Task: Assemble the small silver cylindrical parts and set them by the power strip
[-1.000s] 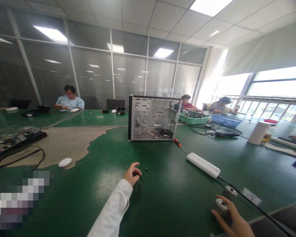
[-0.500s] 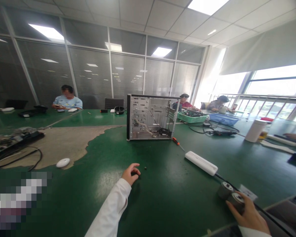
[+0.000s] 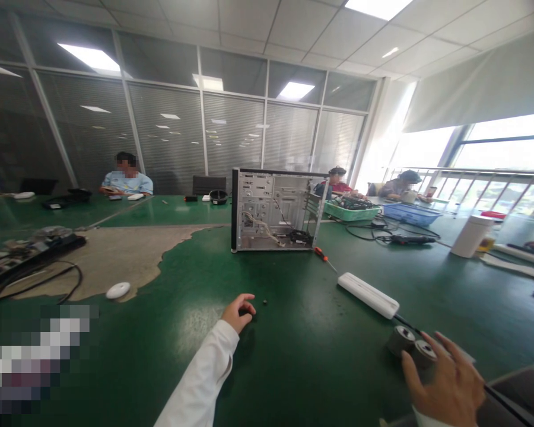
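My left hand (image 3: 239,312) rests low over the green table, thumb and index finger curved apart with nothing visible between them. A tiny dark piece (image 3: 264,302) lies just right of its fingertips. At the lower right, my right hand (image 3: 449,379) has its fingers spread around the near side of two short grey cylinders with metal tops. The left cylinder (image 3: 400,341) and the right cylinder (image 3: 424,352) stand side by side on the table. My right thumb is close to the right cylinder; whether it touches cannot be seen.
An open computer case (image 3: 278,210) stands ahead. Beside it lie an orange-handled screwdriver (image 3: 323,255) and a white power strip (image 3: 368,295) with its cable. A white oval object (image 3: 118,290) is at left. Farther right are a green basket (image 3: 351,212), a blue basket (image 3: 412,214) and a white bottle (image 3: 471,236). Several people sit around.
My right hand has loosened from the right cylinder and spread its fingers. Both cylinders sit slightly farther left and away. My left hand keeps its pose; the view has turned slightly left.
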Motion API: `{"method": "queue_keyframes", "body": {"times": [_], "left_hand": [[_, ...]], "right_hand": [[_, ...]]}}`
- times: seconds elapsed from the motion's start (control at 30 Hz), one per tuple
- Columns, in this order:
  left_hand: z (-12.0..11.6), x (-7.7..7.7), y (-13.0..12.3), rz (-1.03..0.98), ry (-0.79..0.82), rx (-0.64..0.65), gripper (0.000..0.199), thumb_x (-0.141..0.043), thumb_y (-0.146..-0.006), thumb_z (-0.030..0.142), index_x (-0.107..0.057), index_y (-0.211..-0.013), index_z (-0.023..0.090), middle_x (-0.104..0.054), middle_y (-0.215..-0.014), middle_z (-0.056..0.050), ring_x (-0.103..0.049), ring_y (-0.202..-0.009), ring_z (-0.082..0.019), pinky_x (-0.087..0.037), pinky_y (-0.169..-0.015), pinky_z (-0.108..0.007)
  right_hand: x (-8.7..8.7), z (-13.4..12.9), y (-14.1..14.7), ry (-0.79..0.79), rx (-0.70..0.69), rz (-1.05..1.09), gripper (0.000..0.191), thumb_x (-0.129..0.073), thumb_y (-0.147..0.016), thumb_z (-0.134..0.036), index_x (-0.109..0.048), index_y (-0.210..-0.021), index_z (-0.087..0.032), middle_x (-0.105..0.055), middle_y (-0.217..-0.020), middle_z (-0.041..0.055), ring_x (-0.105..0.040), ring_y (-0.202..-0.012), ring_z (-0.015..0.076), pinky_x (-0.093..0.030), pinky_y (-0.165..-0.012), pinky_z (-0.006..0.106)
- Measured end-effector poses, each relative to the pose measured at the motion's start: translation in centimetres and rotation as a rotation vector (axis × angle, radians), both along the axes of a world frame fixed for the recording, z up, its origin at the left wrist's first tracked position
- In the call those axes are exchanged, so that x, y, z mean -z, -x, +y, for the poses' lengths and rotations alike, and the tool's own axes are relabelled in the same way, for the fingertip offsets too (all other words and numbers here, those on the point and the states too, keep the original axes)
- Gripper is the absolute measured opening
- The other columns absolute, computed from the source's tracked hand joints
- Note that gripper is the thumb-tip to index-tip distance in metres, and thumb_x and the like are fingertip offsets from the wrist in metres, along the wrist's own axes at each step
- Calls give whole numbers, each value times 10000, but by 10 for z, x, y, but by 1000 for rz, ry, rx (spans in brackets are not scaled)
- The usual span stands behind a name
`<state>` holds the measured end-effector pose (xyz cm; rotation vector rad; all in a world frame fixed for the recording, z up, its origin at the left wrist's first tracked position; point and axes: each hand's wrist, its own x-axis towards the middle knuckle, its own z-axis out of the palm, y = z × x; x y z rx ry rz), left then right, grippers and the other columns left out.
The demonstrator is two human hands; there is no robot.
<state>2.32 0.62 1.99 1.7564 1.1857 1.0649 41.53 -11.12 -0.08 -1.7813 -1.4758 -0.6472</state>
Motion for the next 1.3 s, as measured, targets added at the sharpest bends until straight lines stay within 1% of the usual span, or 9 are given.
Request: {"method": "queue_keyframes", "body": {"times": [0.07, 0.2, 0.33, 0.43, 0.63, 0.77, 0.97, 1.17, 1.3], "left_hand": [[1, 0, 0, -5, 3, -1, 428, -448, -523, 11, -476, -930, 140, -585, -651, 7, -549, -696, -134, -377, -789, -308], [2, 1, 0, -51, 16, -11, 439, -435, -512, -2, -463, -927, 140, -571, -657, 12, -547, -690, -123, -385, -784, -292], [2, 1, 0, -91, 19, -29, 452, -424, -502, -9, -456, -929, 137, -560, -679, 9, -545, -707, -121, -388, -786, -286], [3, 1, 1, -100, 19, -36, 461, -421, -499, -14, -454, -933, 138, -559, -694, 6, -543, -720, -121, -387, -791, -290], [6, 4, 4, -125, 25, -34, 466, -432, -504, -7, -457, -942, 151, -566, -707, 6, -545, -732, -120, -389, -795, -290], [8, 8, 6, -137, 28, -18, 458, -447, -519, 9, -459, -953, 154, -571, -725, 1, -548, -752, -123, -395, -792, -287], [11, 14, 3, -161, 11, -77, 464, -429, -504, -18, -472, -931, 158, -564, -688, 14, -547, -718, -116, -411, -764, -280], [8, 7, 2, -115, 30, -32, 459, -444, -517, -11, -465, -943, 159, -574, -701, 11, -553, -715, -115, -411, -749, -272], [7, 5, 3, -101, 12, -18, 452, -441, -521, 0, -463, -948, 148, -576, -708, 1, -552, -716, -122, -405, -744, -279]], "right_hand": [[-8, 0, 38, -50, -173, -55, 488, -446, -680, -327, -341, -1145, -224, -372, -1179, 117, -376, -1056, 308, -311, -866, 467], [-16, 19, 121, 246, -584, -125, 433, -375, -734, -231, -322, -1164, -227, -379, -1180, 78, -378, -1073, 217, -353, -866, 356], [-25, 52, 180, 495, -664, -173, 508, -362, -731, -199, -260, -1228, -189, -372, -1195, 115, -394, -1045, 224, -367, -826, 365], [-30, 80, 209, 494, -683, -201, 539, -380, -712, -148, -256, -1235, -182, -358, -1209, 131, -397, -1026, 225, -370, -800, 356], [-24, 122, 231, 435, -832, -229, 306, -331, -759, -90, -546, -945, -205, -555, -923, 53, -463, -857, 145, -385, -752, 267], [-22, 116, 221, 410, -842, -213, 270, -323, -777, -104, -572, -838, -188, -569, -835, 43, -478, -783, 133, -409, -699, 244], [-29, 59, 161, 374, -783, -233, 288, -286, -803, -149, -544, -907, -221, -574, -853, 13, -517, -763, 124, -432, -678, 242], [-27, 17, 34, -57, -258, -164, 239, -440, -731, -274, -554, -926, -198, -581, -926, 46, -534, -853, 182, -397, -791, 316], [-27, 4, -28, 64, 5, -142, 329, -335, -750, -372, -535, -932, -184, -578, -921, 67, -548, -795, 207, -421, -682, 323]]}}
